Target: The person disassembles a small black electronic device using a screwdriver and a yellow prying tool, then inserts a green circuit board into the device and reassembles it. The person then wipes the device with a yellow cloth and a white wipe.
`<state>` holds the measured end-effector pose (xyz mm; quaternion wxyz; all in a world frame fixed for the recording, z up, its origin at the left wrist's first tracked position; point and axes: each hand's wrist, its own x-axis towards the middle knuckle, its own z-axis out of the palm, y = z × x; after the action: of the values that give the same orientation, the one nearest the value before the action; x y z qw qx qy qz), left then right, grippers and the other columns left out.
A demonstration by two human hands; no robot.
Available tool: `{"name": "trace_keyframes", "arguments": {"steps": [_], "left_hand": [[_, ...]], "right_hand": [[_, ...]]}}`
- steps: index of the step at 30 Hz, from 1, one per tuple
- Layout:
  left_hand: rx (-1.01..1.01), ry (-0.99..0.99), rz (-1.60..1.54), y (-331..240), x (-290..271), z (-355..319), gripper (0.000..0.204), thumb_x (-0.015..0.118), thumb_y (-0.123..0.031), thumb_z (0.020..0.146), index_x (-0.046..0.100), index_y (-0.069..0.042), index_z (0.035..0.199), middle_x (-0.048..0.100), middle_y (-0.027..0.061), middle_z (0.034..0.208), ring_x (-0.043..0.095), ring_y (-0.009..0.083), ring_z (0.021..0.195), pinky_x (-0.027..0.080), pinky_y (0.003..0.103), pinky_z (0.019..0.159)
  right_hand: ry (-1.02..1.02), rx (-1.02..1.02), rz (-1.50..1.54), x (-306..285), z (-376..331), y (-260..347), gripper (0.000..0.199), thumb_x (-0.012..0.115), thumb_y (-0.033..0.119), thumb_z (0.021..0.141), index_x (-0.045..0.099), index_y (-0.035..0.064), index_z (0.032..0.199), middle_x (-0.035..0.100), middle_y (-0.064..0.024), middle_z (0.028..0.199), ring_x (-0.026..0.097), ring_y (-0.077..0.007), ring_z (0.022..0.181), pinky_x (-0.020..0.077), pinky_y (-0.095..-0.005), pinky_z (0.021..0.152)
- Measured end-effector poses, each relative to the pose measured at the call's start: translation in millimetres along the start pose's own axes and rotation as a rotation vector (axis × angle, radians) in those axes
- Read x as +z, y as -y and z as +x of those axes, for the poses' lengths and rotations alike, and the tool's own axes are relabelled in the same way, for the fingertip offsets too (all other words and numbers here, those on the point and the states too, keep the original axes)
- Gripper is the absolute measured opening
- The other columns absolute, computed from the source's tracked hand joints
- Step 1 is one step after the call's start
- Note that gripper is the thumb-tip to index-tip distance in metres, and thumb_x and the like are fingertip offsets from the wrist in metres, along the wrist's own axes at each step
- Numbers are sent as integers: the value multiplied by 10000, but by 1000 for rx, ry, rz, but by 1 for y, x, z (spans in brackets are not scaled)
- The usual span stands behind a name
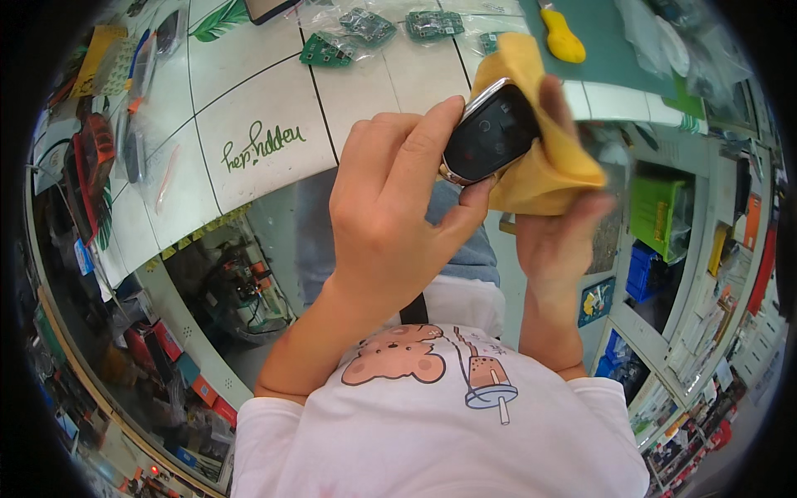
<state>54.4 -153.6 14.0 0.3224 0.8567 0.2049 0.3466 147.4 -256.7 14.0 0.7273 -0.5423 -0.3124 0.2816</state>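
Observation:
A glossy black device with a silver rim, shaped like a car key fob [493,135], is pinched between the fingers and thumb of my left hand [386,187]. Small icons show on its dark face, which is turned up toward me. My right hand [554,245] is closed on a yellow cloth [531,187], which is folded against the fob's right side and back. Part of the right hand's fingers is hidden behind the cloth, and that hand is slightly blurred. Both hands are raised in front of my chest, over the near edge of the white table [257,100].
Several green circuit boards [365,26] in clear bags lie along the table's far side. A yellow-handled tool [563,37] rests on a green mat [610,62]. Pliers and tools [137,91] are at the left; a green bin [656,212] and blue bins [643,270] stand on right shelves.

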Motion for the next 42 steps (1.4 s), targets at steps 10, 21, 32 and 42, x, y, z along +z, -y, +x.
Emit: {"name": "trace_keyframes", "arguments": {"steps": [10, 21, 32, 42], "left_hand": [[-225, -60, -481, 18, -7, 9, 509, 722, -16, 584, 588, 31, 1073, 579, 93, 892, 563, 156, 758, 475, 255, 697], [-427, 114, -1021, 12, -29, 15, 533, 720, -151, 655, 554, 84, 1104, 570, 144, 1082, 529, 228, 1031, 332, 355, 975], [-564, 496, -1251, -18, -45, 18, 555, 750, -127, 647, 549, 59, 1130, 534, 118, 1128, 508, 175, 1066, 390, 287, 918], [-684, 380, -1119, -4, -50, 15, 486, 697, -147, 691, 555, 88, 1092, 542, 114, 1088, 532, 177, 992, 397, 274, 874]], "right_hand": [[37, 197, 1042, -34, 14, 28, 602, 318, 458, 940, 270, 48, 1379, 295, -107, 1423, 316, -295, 1289, 220, -464, 1068], [22, 464, 1292, -10, 4, -6, 558, 268, 443, 948, 279, 69, 1362, 349, -120, 1380, 372, -299, 1253, 308, -498, 1029], [-209, 577, 839, 10, -22, -24, 551, 300, 493, 929, 389, 56, 1252, 493, -122, 1229, 498, -252, 1133, 428, -408, 934], [-88, 711, 1400, 4, -32, -55, 518, 404, 443, 902, 386, 96, 1286, 455, -102, 1287, 473, -266, 1155, 383, -439, 977]]}}
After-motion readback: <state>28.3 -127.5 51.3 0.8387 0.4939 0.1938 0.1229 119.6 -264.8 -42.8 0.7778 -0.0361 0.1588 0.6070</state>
